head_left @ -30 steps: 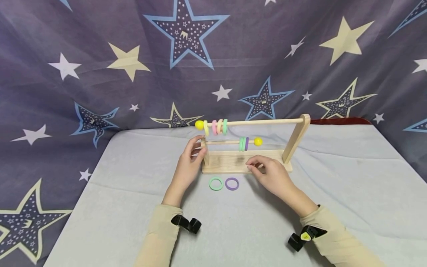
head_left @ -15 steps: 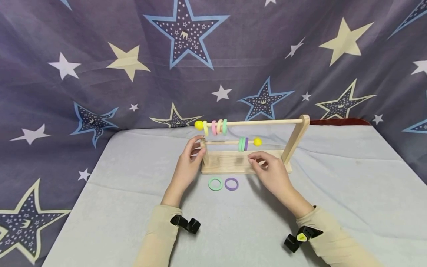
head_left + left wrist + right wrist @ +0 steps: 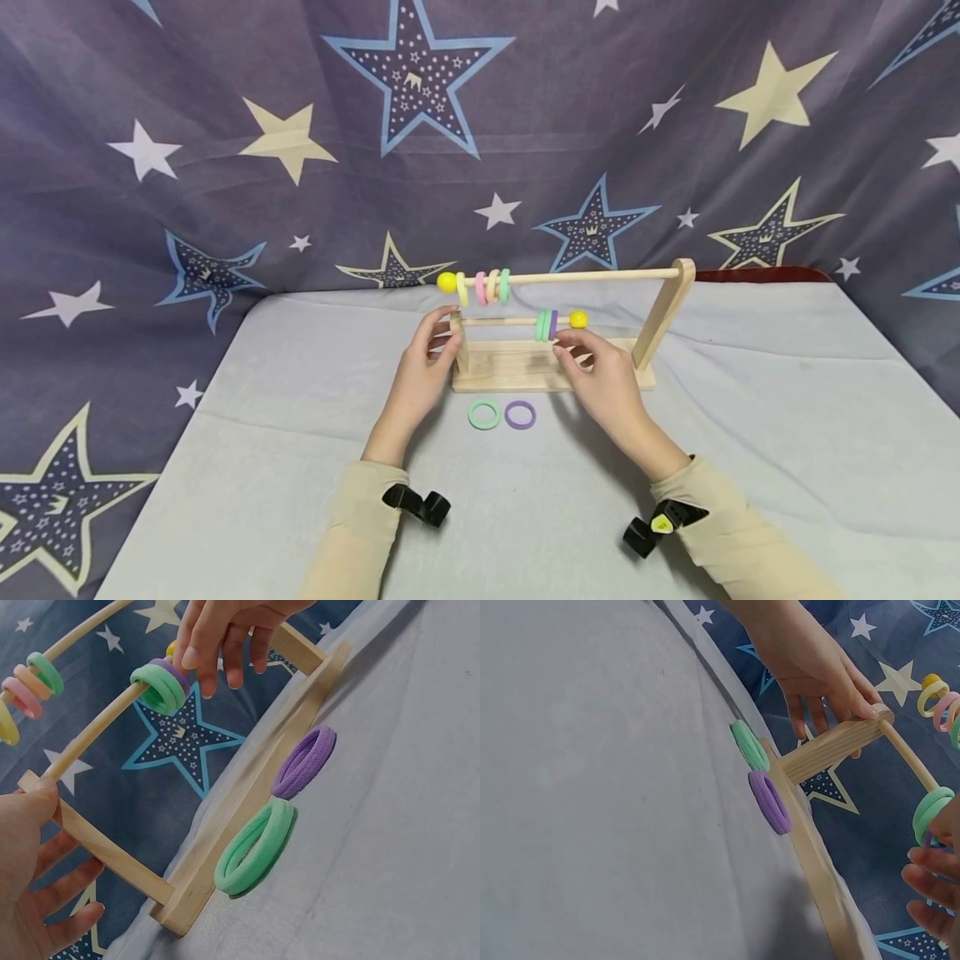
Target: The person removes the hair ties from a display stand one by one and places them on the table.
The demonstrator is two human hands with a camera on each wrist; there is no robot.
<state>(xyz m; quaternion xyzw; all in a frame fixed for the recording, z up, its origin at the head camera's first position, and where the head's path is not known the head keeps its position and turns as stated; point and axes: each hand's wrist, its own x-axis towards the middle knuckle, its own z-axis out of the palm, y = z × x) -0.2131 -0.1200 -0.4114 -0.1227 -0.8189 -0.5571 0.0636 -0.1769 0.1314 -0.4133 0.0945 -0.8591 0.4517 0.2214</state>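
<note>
Plainly, we see a pale wooden stand [image 3: 517, 367] on a light grey cloth [image 3: 757, 433]. Its upper round rod [image 3: 592, 276] carries four soft rings, yellow [image 3: 462, 290], pink, peach and green; its lower round rod [image 3: 498, 322] passes through two mint-green rings [image 3: 541, 326] and one purple ring [image 3: 553, 325]. A yellow ball [image 3: 578, 319] ends the lower rod; in the left wrist view we find it mostly hidden behind the right hand [image 3: 603, 379]. That hand, cut off in its own wrist view, has loosely bent, spaced fingers beside the purple ring; we cannot tell whether they touch it. The left hand [image 3: 423, 367] grips the short post's top. We also see a ribbed purple fabric loop [image 3: 309, 769] and a smoother green fabric loop [image 3: 266, 862] lying before the base.
</note>
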